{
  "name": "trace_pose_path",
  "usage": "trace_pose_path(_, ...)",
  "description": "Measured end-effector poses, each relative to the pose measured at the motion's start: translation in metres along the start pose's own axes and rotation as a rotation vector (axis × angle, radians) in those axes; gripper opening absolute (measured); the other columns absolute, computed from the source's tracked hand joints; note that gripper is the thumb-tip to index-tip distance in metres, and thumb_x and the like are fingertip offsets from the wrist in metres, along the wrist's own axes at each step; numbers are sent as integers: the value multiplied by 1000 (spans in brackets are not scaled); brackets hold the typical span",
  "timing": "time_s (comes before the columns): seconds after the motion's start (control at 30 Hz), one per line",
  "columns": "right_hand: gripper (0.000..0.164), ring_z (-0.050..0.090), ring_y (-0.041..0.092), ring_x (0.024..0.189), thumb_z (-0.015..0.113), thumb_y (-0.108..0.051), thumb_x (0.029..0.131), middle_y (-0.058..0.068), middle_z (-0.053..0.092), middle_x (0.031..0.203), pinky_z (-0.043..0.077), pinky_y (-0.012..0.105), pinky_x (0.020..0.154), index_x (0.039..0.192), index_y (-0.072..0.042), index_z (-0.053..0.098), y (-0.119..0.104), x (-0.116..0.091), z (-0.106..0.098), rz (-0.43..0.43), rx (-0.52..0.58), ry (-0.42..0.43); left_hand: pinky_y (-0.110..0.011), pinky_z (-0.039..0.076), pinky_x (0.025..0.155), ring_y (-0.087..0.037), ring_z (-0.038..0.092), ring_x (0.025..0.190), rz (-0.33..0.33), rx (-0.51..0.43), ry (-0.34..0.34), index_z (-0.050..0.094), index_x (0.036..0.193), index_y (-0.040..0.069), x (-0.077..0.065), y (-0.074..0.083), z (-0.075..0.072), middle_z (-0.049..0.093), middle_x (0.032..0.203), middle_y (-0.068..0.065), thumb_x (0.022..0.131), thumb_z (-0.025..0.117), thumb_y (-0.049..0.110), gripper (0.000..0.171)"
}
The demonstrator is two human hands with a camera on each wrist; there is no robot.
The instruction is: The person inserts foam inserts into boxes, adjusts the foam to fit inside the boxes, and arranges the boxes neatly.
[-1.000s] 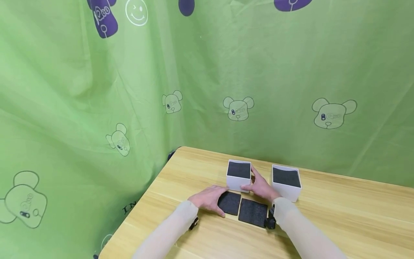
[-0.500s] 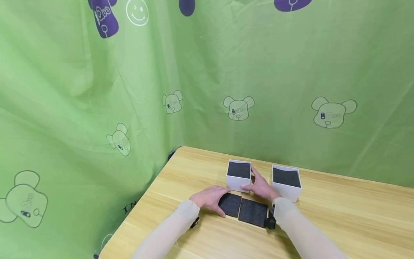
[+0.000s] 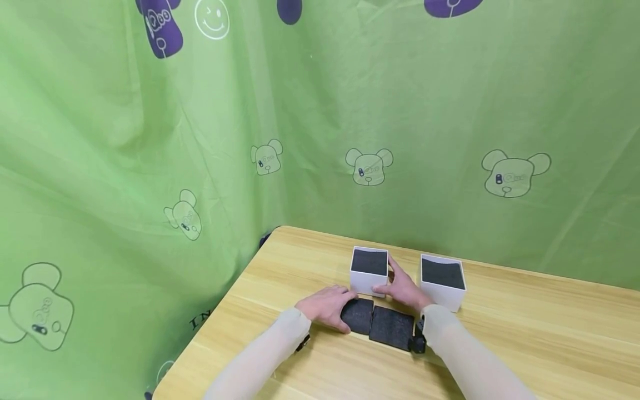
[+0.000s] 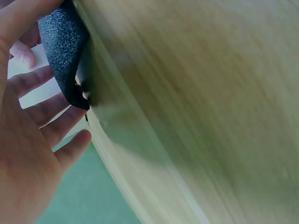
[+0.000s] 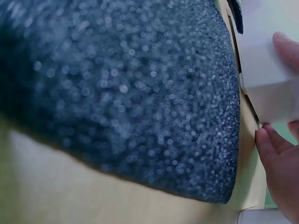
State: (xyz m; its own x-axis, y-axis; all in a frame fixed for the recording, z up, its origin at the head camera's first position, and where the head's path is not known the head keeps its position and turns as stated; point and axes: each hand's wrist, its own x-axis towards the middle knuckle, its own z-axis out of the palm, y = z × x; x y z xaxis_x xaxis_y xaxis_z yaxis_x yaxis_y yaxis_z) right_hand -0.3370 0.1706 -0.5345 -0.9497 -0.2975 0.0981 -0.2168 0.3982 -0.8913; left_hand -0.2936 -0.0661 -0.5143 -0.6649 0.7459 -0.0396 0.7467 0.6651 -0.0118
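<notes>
My left hand (image 3: 325,307) holds the left edge of a thin black foam pad (image 3: 358,316), thumb on the near side and fingers on the far side. In the left wrist view the foam pad (image 4: 63,44) curls up between thumb and fingers. A second black foam pad (image 3: 391,328) lies flat just to its right; it fills much of the right wrist view, close to the lens. My right hand (image 3: 402,289) grips the right side of a white box (image 3: 367,283) behind the pads, thumb at the front wall. Dark foam (image 3: 370,261) shows inside that box.
Another white box (image 3: 444,297) with black foam inside stands to the right, near my right forearm. All rest on a wooden table (image 3: 540,328). A green patterned curtain (image 3: 320,111) hangs along its back and left sides.
My left hand has shifted slightly right, pushing the left foam pad's edge inward so that it bows up and closes the gap to the second pad. The right hand and boxes stay put.
</notes>
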Motion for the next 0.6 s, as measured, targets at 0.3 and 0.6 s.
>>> trace_pose_path(0.3,111,24,38,123,77,-26,66,15,5,145,28,43,96,142,-16,-4,1,1,0,-9,1,-2,-21,37,79,-8,45,92,-29,-39,-15,47,110,26,-1,-1,0,45,104,9,58,69,60,66)
trace_pose_path(0.6,112,24,39,123,77,-28,66,15,4,145,29,44,95,142,-17,-5,3,2,0,8,-4,-10,-26,35,88,-10,41,103,13,-5,-56,51,114,28,-4,0,-6,43,115,6,52,64,70,76)
